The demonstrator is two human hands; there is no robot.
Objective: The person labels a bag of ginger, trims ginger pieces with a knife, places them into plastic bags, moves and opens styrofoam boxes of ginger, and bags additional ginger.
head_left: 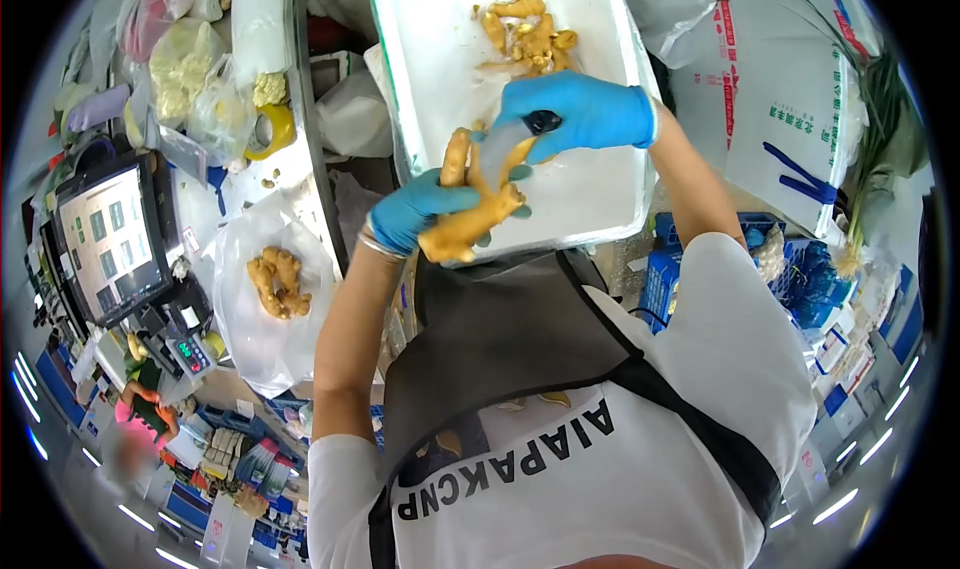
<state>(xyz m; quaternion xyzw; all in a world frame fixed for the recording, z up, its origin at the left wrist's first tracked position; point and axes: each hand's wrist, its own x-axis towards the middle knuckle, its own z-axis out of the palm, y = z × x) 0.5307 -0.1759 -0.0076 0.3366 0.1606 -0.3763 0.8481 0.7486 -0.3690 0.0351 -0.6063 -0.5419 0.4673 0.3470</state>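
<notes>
My left hand (410, 214), in a blue glove, is closed around a large branching piece of ginger (470, 224). My right hand (590, 114), also gloved in blue, grips a knife (502, 149) by its dark handle. The knife's broad blade lies against the ginger between the two hands; its edge and tip are hard to make out. Both hands are over a white foam box (590, 194). Inside the box, beyond my right hand, lies a pile of ginger pieces (530, 37).
To the left, more ginger (280, 282) rests on a clear plastic bag (235, 319). A touchscreen (112, 234), a roll of yellow tape (270, 132) and bagged produce (185, 54) stand beyond it. On the right are a blue crate (660, 279) and a white printed box (760, 99).
</notes>
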